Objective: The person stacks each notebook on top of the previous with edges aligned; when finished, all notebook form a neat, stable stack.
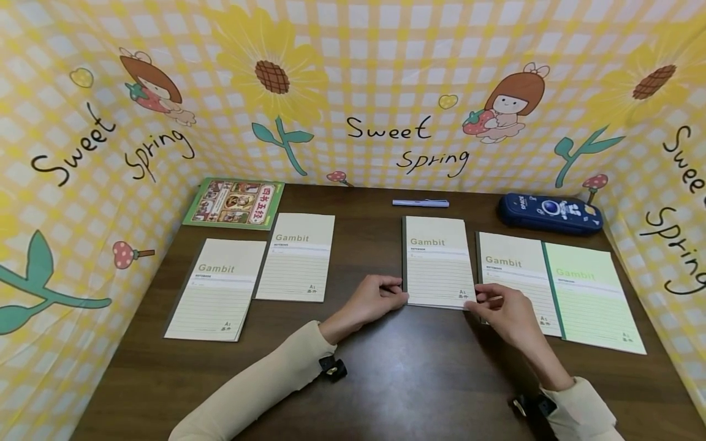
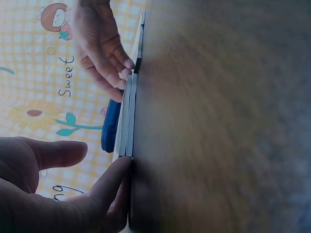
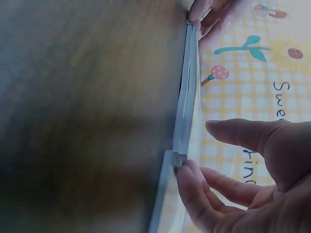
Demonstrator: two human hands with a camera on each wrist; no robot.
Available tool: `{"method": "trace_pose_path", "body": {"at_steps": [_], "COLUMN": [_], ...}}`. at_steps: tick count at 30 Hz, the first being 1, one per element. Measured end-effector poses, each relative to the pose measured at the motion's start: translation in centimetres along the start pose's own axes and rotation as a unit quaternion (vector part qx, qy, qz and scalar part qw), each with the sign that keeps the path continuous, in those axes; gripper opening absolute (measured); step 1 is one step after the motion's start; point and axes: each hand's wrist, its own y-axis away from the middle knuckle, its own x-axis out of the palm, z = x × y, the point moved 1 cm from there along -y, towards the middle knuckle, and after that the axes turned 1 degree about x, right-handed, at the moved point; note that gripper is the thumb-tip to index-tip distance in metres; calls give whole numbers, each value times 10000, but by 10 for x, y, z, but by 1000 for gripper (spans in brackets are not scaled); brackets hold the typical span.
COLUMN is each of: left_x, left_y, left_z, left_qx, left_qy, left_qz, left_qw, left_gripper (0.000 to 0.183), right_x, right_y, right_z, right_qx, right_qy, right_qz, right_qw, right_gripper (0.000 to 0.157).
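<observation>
A small stack of cream Gambit notebooks [image 1: 438, 263] lies in the middle of the table, and its layered edge [image 2: 127, 121] shows in the left wrist view. At its lower left corner my left hand [image 1: 375, 301] touches the side with its fingertips, the thumb held apart from the fingers in the left wrist view. My right hand [image 1: 510, 312] is at the lower right corner, fingertips against the stack's edge [image 3: 186, 92], thumb raised away. Right beside this hand, partly covered by it, lies another cream notebook [image 1: 513, 257], next to a pale green notebook [image 1: 598, 300].
Two cream notebooks lie on the left, one nearer [image 1: 215, 294] and one farther [image 1: 298, 257]. Behind them is a green picture-covered book [image 1: 234, 202]. A lavender pen [image 1: 420, 203] and a navy pencil case [image 1: 551, 213] lie along the back, before a yellow checked cloth [image 1: 380, 73].
</observation>
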Motion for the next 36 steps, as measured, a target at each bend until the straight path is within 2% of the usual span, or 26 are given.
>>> {"method": "trace_pose_path", "body": {"at_steps": [5, 9, 13, 17, 22, 30, 32, 36], "left_x": [-4, -14, -29, -44, -66, -110, -119, -133], "left_y": [4, 15, 31, 46, 65, 100, 107, 117], "left_z": [-1, 0, 2, 5, 11, 32, 37, 43], "left_qx": [94, 557, 987, 1130, 1268, 1346, 1285, 1153], "left_qy": [-235, -701, -1238, -1559, -1886, -2123, -2336, -3012], "left_qz": [71, 137, 36, -134, -521, -1447, -1651, -1987], "left_qw": [9997, 9959, 9874, 9812, 9724, 9570, 9496, 9255], "left_gripper": [52, 46, 37, 34, 33, 32, 33, 36], "right_x": [1, 11, 31, 52, 74, 107, 115, 134], "right_y": [-2, -5, -10, -14, -18, -23, -24, -26], "right_z": [10, 25, 45, 65, 89, 116, 122, 136], "right_qx": [-304, -836, -1442, -1807, -2165, -2543, -2661, -3032], "right_qy": [176, 152, -139, -358, -467, -582, -629, -317], "right_qz": [-301, -465, -162, 313, 694, 1298, 1427, 1636], "right_qw": [9989, 9953, 9893, 9824, 9727, 9566, 9513, 9383], "right_gripper": [42, 38, 34, 35, 37, 36, 37, 42]}}
